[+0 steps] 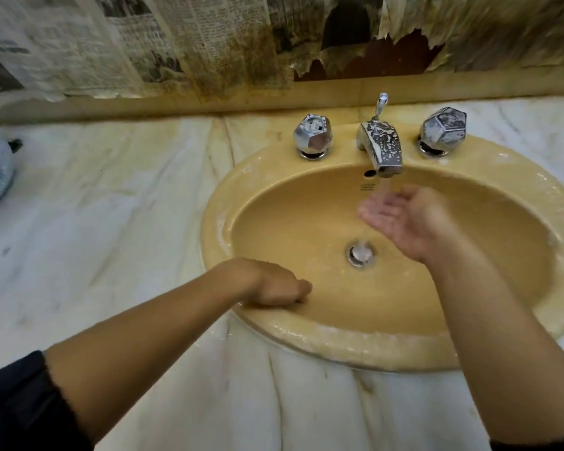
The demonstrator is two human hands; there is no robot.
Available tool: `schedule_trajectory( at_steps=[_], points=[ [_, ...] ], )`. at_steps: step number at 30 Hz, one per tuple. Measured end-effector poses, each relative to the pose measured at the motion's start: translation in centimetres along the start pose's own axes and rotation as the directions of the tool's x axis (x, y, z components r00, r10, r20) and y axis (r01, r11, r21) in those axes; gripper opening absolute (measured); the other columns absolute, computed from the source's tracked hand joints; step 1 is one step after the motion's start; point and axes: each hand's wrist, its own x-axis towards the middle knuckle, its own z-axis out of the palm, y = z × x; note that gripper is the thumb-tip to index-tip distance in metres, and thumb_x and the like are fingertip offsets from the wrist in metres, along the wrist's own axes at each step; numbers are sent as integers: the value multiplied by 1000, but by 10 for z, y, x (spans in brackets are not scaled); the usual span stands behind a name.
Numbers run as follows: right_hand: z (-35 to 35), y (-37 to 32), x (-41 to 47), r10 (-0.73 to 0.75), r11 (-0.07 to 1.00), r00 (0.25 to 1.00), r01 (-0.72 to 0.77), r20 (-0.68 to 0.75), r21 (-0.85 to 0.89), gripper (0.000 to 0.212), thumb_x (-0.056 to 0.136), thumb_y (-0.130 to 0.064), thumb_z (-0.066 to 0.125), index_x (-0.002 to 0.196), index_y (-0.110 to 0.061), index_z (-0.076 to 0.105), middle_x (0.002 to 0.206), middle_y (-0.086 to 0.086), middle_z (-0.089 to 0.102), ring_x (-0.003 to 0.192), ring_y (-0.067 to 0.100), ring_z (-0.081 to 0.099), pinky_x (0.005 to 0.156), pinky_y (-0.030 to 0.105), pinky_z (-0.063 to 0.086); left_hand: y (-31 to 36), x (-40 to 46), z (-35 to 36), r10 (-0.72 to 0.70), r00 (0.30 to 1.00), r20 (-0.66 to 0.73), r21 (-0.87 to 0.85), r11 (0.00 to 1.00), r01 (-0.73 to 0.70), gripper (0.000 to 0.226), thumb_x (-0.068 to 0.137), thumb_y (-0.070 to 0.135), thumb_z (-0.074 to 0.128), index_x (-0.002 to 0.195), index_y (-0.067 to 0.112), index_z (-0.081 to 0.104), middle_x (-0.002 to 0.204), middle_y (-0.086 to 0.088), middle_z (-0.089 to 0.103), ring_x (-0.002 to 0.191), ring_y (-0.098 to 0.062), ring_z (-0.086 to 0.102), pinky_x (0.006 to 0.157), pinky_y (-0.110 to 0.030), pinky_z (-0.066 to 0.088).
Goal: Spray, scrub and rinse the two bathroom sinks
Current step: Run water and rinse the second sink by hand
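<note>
Sink, right hand cupped under water

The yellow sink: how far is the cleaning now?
Rinsing is in hand: water runs from the faucet onto the cupped right hand; the left hand rests on the sink rim. Foam remains on the faucet and rim. No second sink is visible.

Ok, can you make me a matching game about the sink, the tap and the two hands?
Things:
1. sink
2. tap
3. right hand
4. left hand

States:
A. speckled with foam, water running out
B. yellow
C. resting on the near rim, fingers curled
D. palm up under the water

Pairs: 1-B, 2-A, 3-D, 4-C
</note>
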Motion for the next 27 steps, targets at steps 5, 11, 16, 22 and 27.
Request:
schedule_trajectory(
  at_steps=[5, 11, 16, 22, 27],
  points=[
    [47, 15, -10, -129, 962, 991, 130, -21, 240, 29, 104, -3, 28, 98, 2, 56, 89, 19, 67, 78, 27, 67, 74, 35, 58, -5, -14, -6, -46, 999, -16, -18, 999, 45, 62, 101, 51, 16, 129, 27, 65, 138, 8, 59, 126, -18, 50, 116, -37, 30],
    [6, 17, -40, 390, 693, 887, -105, 248, -713, 42, 105, -14, 32, 108, 15, 63, 97, 32, 70, 83, 37, 70, 76, 38, 60, -12, 36, 2, -46, 984, -171, 516, 847, 129, 63, 102, 51, 9, 160, 28, 11, 168, 8, -1, 155, -17, -6, 123, -49, -9],
    [-22, -30, -16, -27, 865, 998, 52, 57, -499, 37, 102, -10, 31, 104, 9, 63, 89, 23, 70, 71, 28, 72, 61, 27, 61, 43, 72, 30, 186, 980, 68, 198, 960, -196, 64, 101, 63, 14, 159, 40, 1, 166, 12, -14, 153, -17, -15, 122, -51, -9],
    [-3, -33, -4, -38, 970, 996, 58, 87, -238, 39, 108, -23, 28, 107, 2, 58, 103, 22, 68, 92, 33, 72, 75, 36, 60, 28, 59, 28, 239, 926, 292, 14, 967, -254, 107, 55, 97, 13, 154, 55, 7, 165, 22, -4, 153, -7, -5, 123, -48, -7],
    [30, -7, -9, -87, 992, 995, 83, 38, 95, 31, 107, -13, 31, 108, 3, 58, 92, 18, 69, 86, 29, 70, 77, 39, 62, -7, 57, 1, -40, 996, 78, 329, 944, 12, 69, 93, 71, 8, 157, 46, 3, 166, 17, -11, 153, -14, -12, 123, -48, -10]
  ],
)
